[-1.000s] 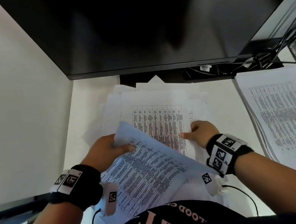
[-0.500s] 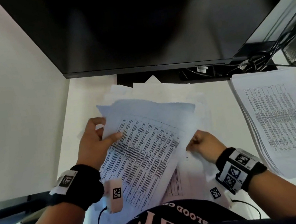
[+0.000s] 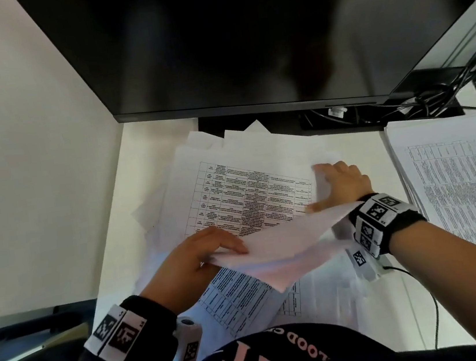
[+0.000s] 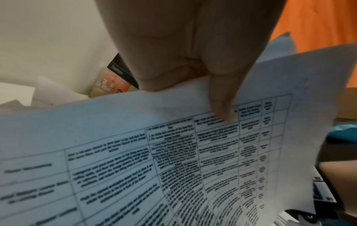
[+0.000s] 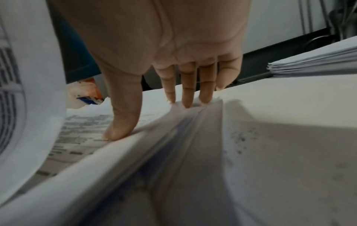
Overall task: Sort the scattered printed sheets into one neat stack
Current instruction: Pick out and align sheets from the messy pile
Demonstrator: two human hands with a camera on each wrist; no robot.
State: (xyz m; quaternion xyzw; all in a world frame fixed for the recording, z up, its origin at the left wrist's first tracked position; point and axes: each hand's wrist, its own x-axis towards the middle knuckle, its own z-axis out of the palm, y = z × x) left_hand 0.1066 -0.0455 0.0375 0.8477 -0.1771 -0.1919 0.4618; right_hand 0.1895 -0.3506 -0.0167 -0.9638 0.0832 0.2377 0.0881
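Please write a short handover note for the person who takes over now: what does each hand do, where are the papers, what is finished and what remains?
Left hand: pinches one lifted printed sheet, thumb on its printed side, raised above the pile.
Right hand: fingers straight, pressing on the right edge of the loose pile.
Papers: the loose pile lies scattered in front of the monitor; a tidier stack lies on the desk to the right.
Done: some sheets are already in the stack on the right.
Left: place the lifted sheet, then gather and square up the loose pile into one stack.
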